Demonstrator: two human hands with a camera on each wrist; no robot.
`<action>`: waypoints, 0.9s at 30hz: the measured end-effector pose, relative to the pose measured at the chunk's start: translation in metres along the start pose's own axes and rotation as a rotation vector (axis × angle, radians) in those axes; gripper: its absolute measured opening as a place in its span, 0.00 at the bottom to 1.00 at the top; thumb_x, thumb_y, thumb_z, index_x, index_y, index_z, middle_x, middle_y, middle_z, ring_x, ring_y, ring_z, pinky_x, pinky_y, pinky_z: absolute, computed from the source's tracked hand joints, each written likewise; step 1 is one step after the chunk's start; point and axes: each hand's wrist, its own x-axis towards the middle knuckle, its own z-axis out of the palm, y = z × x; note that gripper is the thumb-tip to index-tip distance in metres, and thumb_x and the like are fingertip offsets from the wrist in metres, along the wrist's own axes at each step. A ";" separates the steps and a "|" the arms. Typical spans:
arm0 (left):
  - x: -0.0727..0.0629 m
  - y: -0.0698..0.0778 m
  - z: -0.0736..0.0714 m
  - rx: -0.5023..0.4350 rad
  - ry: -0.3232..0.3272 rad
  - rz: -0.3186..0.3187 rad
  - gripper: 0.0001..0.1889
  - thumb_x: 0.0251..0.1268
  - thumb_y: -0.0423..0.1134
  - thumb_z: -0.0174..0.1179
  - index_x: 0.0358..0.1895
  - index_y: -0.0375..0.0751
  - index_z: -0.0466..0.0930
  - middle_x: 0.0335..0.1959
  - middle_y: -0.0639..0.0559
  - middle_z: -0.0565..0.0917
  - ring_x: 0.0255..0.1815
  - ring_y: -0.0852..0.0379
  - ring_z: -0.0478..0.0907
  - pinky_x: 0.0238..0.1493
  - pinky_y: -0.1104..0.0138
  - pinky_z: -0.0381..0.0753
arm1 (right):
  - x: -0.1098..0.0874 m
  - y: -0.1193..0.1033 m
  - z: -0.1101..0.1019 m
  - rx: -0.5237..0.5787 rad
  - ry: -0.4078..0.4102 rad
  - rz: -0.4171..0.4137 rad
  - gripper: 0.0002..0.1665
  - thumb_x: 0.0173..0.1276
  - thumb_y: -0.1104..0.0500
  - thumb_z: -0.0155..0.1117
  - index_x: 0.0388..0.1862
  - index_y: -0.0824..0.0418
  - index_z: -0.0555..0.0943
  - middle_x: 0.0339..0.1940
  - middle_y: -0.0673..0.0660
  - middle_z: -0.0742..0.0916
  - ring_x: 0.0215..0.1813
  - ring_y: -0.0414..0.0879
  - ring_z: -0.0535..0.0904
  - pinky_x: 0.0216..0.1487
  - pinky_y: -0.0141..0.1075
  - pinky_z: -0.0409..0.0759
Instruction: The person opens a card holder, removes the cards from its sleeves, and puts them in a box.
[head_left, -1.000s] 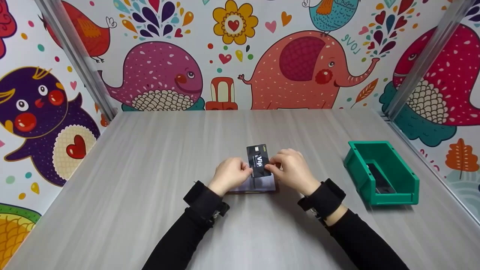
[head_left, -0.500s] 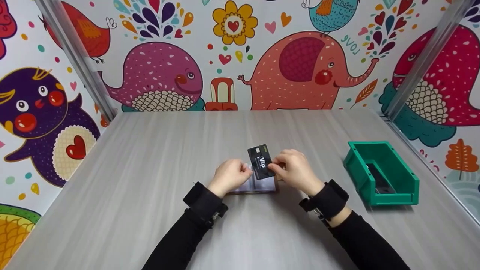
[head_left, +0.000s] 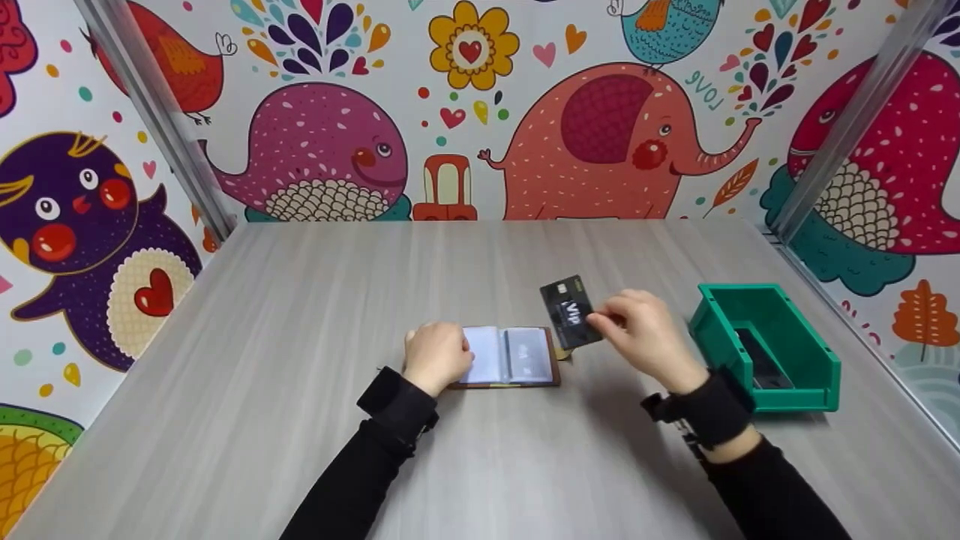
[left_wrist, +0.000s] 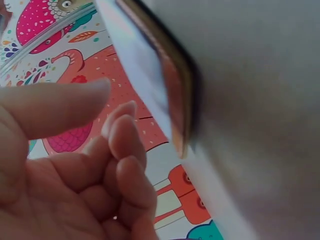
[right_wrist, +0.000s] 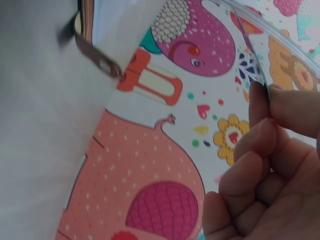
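An open card holder (head_left: 529, 356) with a brown cover and clear plastic sleeves lies on the table. A black bank card (head_left: 566, 311) printed "Vip" is pinched by my right hand (head_left: 649, 334) at its right edge, above and right of the holder. In the right wrist view, thumb and index finger (right_wrist: 260, 102) meet on the card, seen nearly edge-on. My left hand (head_left: 439, 356) is at the holder's left side. The left wrist view shows its thumb (left_wrist: 65, 105) apart from loosely curled fingers, nothing between them, with the holder's edge (left_wrist: 177, 95) beyond.
A green plastic bin (head_left: 795, 397) stands on the right of the table, with a dark flat object (head_left: 761, 360) inside. A strap tab with a metal snap (right_wrist: 102, 62) sticks out from the holder's right side. Patterned walls (head_left: 450, 120) enclose the table.
My right hand has carried the card right, away from the holder, and tilted it. My left hand has shifted slightly left, uncovering the holder's pages.
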 end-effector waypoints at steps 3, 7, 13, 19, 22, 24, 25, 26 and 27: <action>0.001 -0.001 0.001 0.008 -0.019 -0.003 0.02 0.48 0.37 0.68 0.22 0.46 0.86 0.28 0.51 0.85 0.34 0.45 0.80 0.38 0.55 0.68 | -0.005 0.004 -0.013 -0.030 0.000 0.036 0.08 0.65 0.61 0.71 0.29 0.65 0.85 0.24 0.53 0.78 0.30 0.47 0.71 0.33 0.41 0.69; 0.002 -0.002 0.002 0.028 -0.028 0.006 0.03 0.44 0.35 0.67 0.20 0.46 0.84 0.26 0.51 0.84 0.33 0.44 0.79 0.37 0.54 0.68 | -0.011 0.011 -0.028 -0.051 0.025 0.052 0.07 0.65 0.62 0.71 0.29 0.64 0.84 0.24 0.53 0.78 0.30 0.47 0.70 0.32 0.41 0.67; 0.003 -0.002 0.004 0.061 -0.050 0.005 0.05 0.44 0.31 0.66 0.19 0.45 0.81 0.26 0.50 0.83 0.33 0.45 0.77 0.36 0.55 0.67 | -0.020 0.021 -0.050 -0.070 0.041 0.098 0.08 0.65 0.60 0.70 0.29 0.63 0.85 0.25 0.52 0.79 0.31 0.47 0.70 0.32 0.40 0.66; 0.003 -0.001 0.004 0.094 -0.070 0.003 0.05 0.45 0.31 0.66 0.21 0.45 0.81 0.27 0.50 0.83 0.35 0.44 0.77 0.37 0.55 0.68 | -0.026 0.030 -0.071 -0.065 0.014 0.195 0.11 0.69 0.57 0.68 0.32 0.64 0.84 0.27 0.54 0.78 0.32 0.48 0.69 0.31 0.37 0.66; 0.003 -0.001 0.004 0.104 -0.072 -0.002 0.05 0.46 0.32 0.67 0.22 0.45 0.81 0.28 0.50 0.82 0.35 0.44 0.77 0.38 0.55 0.68 | -0.029 0.036 -0.081 -0.064 0.010 0.225 0.13 0.70 0.56 0.66 0.33 0.65 0.85 0.29 0.56 0.79 0.33 0.49 0.69 0.31 0.35 0.67; 0.003 -0.001 0.004 0.109 -0.074 -0.005 0.05 0.46 0.32 0.67 0.21 0.45 0.80 0.27 0.50 0.82 0.35 0.44 0.77 0.38 0.56 0.68 | -0.031 0.041 -0.087 -0.071 0.013 0.231 0.13 0.70 0.56 0.66 0.32 0.65 0.84 0.30 0.57 0.80 0.33 0.49 0.69 0.32 0.33 0.66; 0.003 -0.001 0.004 0.113 -0.074 -0.003 0.06 0.47 0.32 0.66 0.20 0.44 0.79 0.27 0.50 0.82 0.35 0.44 0.77 0.38 0.56 0.68 | -0.032 0.044 -0.090 -0.070 0.019 0.230 0.12 0.70 0.57 0.66 0.32 0.66 0.84 0.30 0.57 0.80 0.33 0.49 0.69 0.32 0.33 0.66; 0.004 -0.001 0.005 0.116 -0.072 -0.001 0.07 0.47 0.32 0.66 0.20 0.44 0.78 0.27 0.49 0.82 0.35 0.44 0.77 0.38 0.56 0.68 | -0.033 0.046 -0.093 -0.072 0.025 0.229 0.12 0.70 0.57 0.66 0.32 0.66 0.84 0.30 0.57 0.80 0.33 0.49 0.68 0.32 0.32 0.65; 0.003 -0.001 0.005 0.119 -0.068 0.002 0.07 0.47 0.32 0.66 0.19 0.44 0.77 0.27 0.49 0.82 0.35 0.44 0.77 0.38 0.56 0.68 | -0.034 0.049 -0.096 -0.076 0.032 0.227 0.12 0.70 0.58 0.66 0.32 0.66 0.84 0.30 0.58 0.81 0.33 0.49 0.68 0.32 0.32 0.65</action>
